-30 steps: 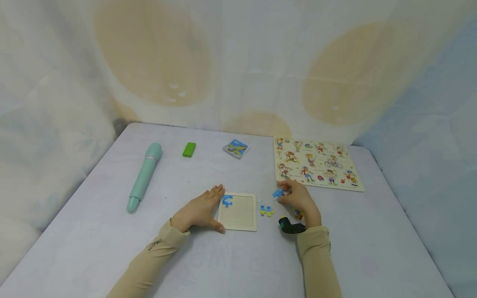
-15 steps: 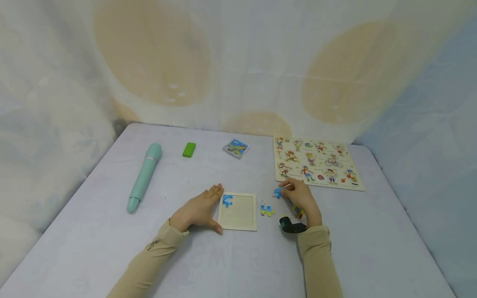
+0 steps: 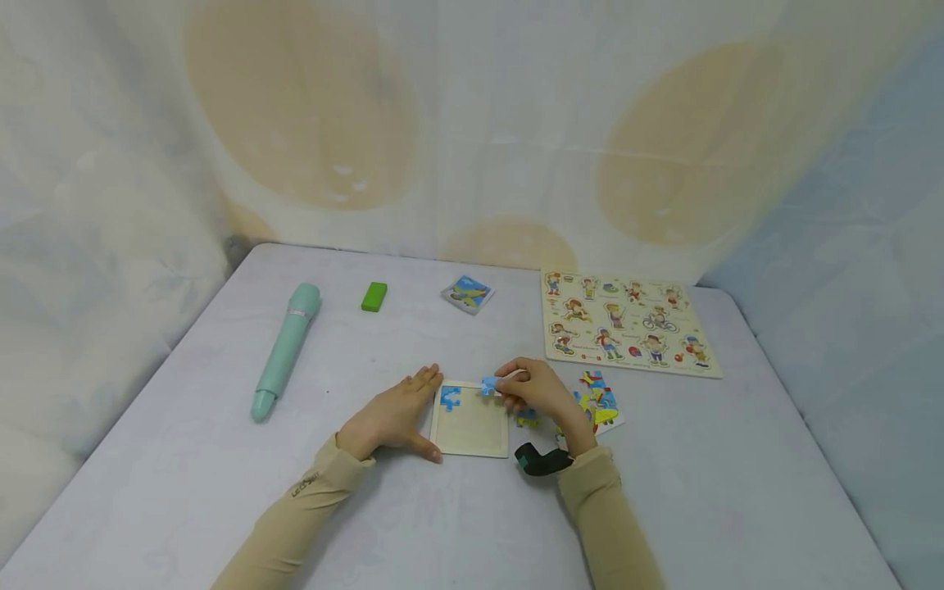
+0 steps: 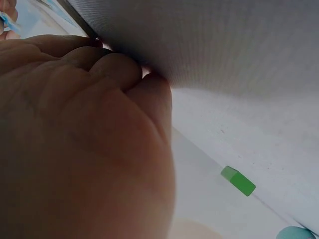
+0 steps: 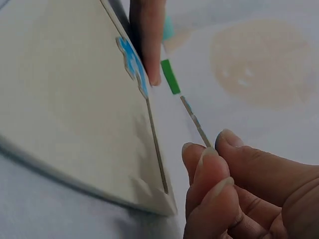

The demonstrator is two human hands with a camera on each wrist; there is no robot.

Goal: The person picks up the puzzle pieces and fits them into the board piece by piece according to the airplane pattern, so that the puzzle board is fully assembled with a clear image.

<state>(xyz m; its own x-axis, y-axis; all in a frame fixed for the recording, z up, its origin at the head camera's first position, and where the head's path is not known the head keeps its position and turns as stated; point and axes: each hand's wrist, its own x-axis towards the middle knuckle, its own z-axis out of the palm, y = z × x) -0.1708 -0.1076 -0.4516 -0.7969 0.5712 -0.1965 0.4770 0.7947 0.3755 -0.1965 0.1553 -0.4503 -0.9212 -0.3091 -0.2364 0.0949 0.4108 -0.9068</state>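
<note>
A square wooden puzzle tray (image 3: 472, 426) lies on the table, with one blue jigsaw piece (image 3: 450, 399) in its far left corner. My left hand (image 3: 391, 418) rests along the tray's left edge, fingers straight and thumb spread toward the near corner. Above the tray's far right corner, my right hand (image 3: 542, 389) pinches another blue jigsaw piece (image 3: 489, 386) between thumb and fingertips. The right wrist view shows that held piece (image 5: 196, 119) nearly edge-on, raised over the tray. A blue and yellow piece (image 3: 527, 418) lies just right of the tray, partly hidden under the right hand.
Several colourful jigsaw pieces (image 3: 599, 401) lie right of the right wrist. A large picture board (image 3: 627, 324) stands flat at the back right. Farther back are a small airplane picture card (image 3: 468, 294), a green block (image 3: 374, 297) and a mint-green microphone-shaped stick (image 3: 286, 352) at left.
My right hand has moved left from the loose pieces to over the tray's far right corner, bringing the blue jigsaw piece along. The left hand has stayed at the tray's edge.
</note>
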